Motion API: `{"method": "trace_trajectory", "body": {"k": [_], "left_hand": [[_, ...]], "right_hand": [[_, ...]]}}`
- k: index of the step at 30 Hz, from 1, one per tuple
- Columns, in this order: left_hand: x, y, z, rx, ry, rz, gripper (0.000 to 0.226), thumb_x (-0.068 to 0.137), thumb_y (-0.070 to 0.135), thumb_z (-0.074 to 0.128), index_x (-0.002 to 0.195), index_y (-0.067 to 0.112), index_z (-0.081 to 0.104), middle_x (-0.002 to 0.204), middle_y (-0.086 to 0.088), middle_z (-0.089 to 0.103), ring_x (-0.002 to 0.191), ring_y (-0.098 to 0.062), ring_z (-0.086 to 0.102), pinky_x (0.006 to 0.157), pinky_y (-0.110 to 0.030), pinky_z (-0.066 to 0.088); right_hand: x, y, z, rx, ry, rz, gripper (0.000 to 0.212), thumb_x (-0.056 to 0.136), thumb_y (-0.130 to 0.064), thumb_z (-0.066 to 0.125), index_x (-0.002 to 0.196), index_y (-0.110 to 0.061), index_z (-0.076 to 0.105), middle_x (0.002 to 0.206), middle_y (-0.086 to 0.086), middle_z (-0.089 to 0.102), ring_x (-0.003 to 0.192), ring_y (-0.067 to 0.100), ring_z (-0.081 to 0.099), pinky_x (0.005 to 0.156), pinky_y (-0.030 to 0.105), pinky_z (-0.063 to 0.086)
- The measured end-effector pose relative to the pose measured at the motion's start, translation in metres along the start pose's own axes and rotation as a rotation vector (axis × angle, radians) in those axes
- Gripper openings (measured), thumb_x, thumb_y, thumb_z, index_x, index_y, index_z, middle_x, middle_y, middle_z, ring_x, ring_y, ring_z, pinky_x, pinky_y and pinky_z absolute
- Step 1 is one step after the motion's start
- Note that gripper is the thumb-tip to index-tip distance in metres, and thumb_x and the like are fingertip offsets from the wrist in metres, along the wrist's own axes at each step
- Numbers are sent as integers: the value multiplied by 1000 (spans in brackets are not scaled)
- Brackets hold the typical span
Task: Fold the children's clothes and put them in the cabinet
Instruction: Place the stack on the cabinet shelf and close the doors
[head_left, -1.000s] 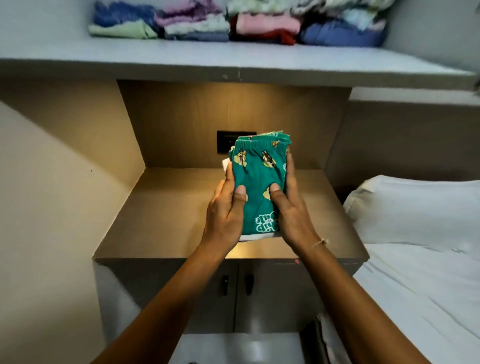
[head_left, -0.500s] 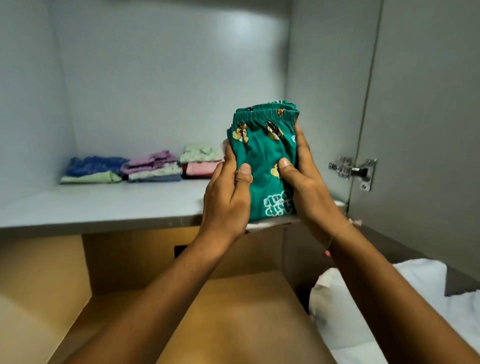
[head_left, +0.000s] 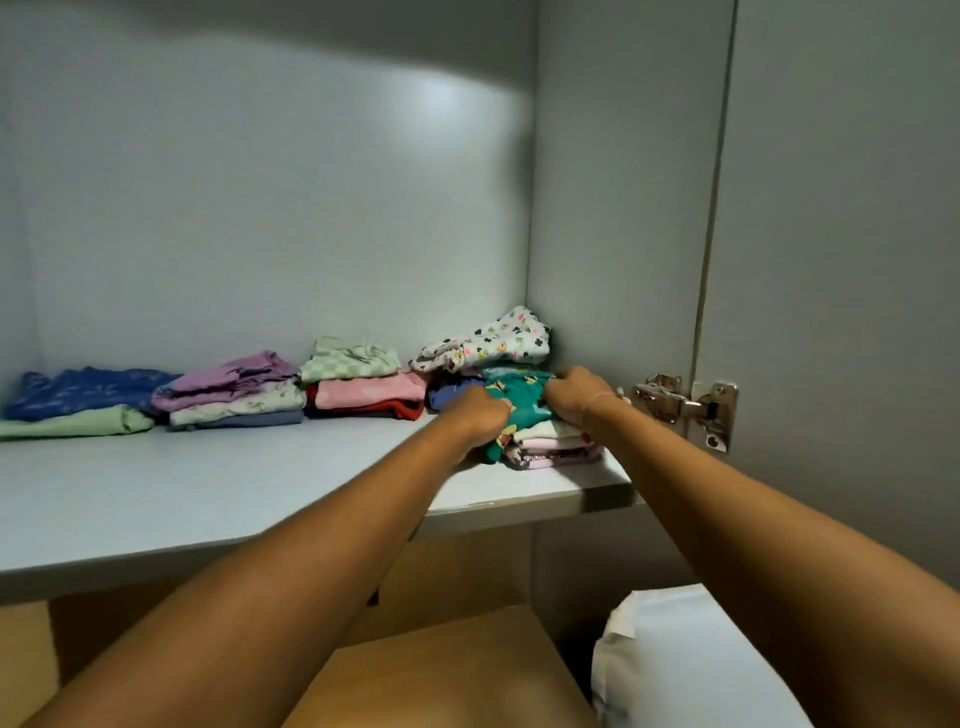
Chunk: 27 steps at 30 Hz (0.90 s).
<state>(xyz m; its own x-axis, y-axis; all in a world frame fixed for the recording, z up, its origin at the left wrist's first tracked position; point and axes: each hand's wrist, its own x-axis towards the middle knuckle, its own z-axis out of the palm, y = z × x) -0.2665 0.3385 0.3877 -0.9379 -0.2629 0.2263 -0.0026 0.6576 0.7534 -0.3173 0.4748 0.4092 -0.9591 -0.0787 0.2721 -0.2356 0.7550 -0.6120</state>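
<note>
Shelf (head_left: 208, 499) inside the grey cabinet, and both my arms are stretched out to the stack at its right end, up at about 1 o'clock from where I'm looking. My left hand (head_left: 480, 413) is curled over the left side of the green printed shorts (head_left: 522, 402), fingers bent down into the fabric, so it's closed on them. My right hand (head_left: 579, 392) is doing the same on the right side, knuckles up, fingers tucked over the far edge of the shorts. Can't see the fingertips on either one, they're buried in cloth.

The shorts sit on top of a small pile of folded white and pink pieces (head_left: 558, 447), right by the front corner of the shelf, close to the cabinet's side wall. Just behind, at 12 o'clock from my hands, there's a white top with clover and flower prints (head_left: 493, 340) lying a bit rumpled on another stack.

Going toward 9 o'clock along the back of the shelf: a pile with a green checked piece over pink and red (head_left: 363, 384), then a purple one over a pale floral piece and something blue (head_left: 234, 389), then a dark blue piece on a light green one (head_left: 78, 402) at the far left.

Metal door hinge (head_left: 685, 405) is at 3 o'clock, just beside my right wrist. White pillow (head_left: 691, 654) down at 5 o'clock.
</note>
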Motion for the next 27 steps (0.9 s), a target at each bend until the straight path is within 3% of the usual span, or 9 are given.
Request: {"method": "trace_trajectory", "body": {"k": [2, 5, 8, 11, 14, 20, 27], "left_hand": [[0, -2, -8, 11, -54, 3, 35, 98, 26, 46, 119, 2, 59, 110, -16, 66, 95, -27, 64, 80, -37, 52], [-1, -12, -40, 445, -1, 146, 46, 99, 37, 37, 130, 8, 55, 130, -14, 59, 114, -29, 57, 91, -39, 47], [-2, -41, -67, 693, -47, 198, 50, 99, 44, 37, 133, 9, 48, 140, -17, 51, 122, -32, 50, 91, -35, 41], [-5, -74, -69, 677, -225, 82, 67, 100, 52, 31, 152, 11, 22, 161, -11, 19, 147, -28, 20, 118, -41, 19], [-3, -88, -67, 680, -279, -11, 72, 99, 59, 18, 155, 16, 9, 164, -4, 1, 151, -22, -2, 121, -45, 2], [-1, -88, -67, 660, -272, -20, 71, 98, 59, 20, 155, 17, 10, 164, -2, 4, 151, -21, 2, 120, -42, 5], [-3, -86, -66, 657, -272, -3, 69, 99, 57, 21, 155, 17, 11, 164, -3, 5, 151, -22, 4, 120, -41, 6]], "right_hand": [[-4, -9, -5, -178, 60, -45, 30, 88, -24, 49, 110, -9, 63, 105, 14, 66, 75, 26, 62, 57, 26, 47], [-8, -25, -12, -313, 161, -298, 38, 86, -24, 48, 121, -14, 59, 121, 16, 62, 102, 33, 60, 82, 36, 49], [-18, -27, 1, -430, -69, -461, 41, 93, -30, 41, 129, -18, 57, 135, 15, 55, 117, 33, 53, 92, 36, 43], [-12, -13, 20, -570, -241, -439, 49, 98, -34, 29, 143, -19, 41, 155, 8, 33, 138, 30, 35, 114, 41, 29], [9, -8, 21, -595, -254, -424, 53, 99, -35, 25, 150, -21, 28, 161, 4, 19, 146, 28, 21, 119, 44, 18], [39, 7, 27, -603, -250, -387, 54, 101, -38, 23, 152, -23, 18, 163, 1, 10, 149, 25, 12, 121, 43, 10], [37, 9, 29, -635, -250, -381, 54, 99, -35, 24, 151, -20, 24, 162, 4, 15, 147, 29, 19, 119, 47, 19]]}}
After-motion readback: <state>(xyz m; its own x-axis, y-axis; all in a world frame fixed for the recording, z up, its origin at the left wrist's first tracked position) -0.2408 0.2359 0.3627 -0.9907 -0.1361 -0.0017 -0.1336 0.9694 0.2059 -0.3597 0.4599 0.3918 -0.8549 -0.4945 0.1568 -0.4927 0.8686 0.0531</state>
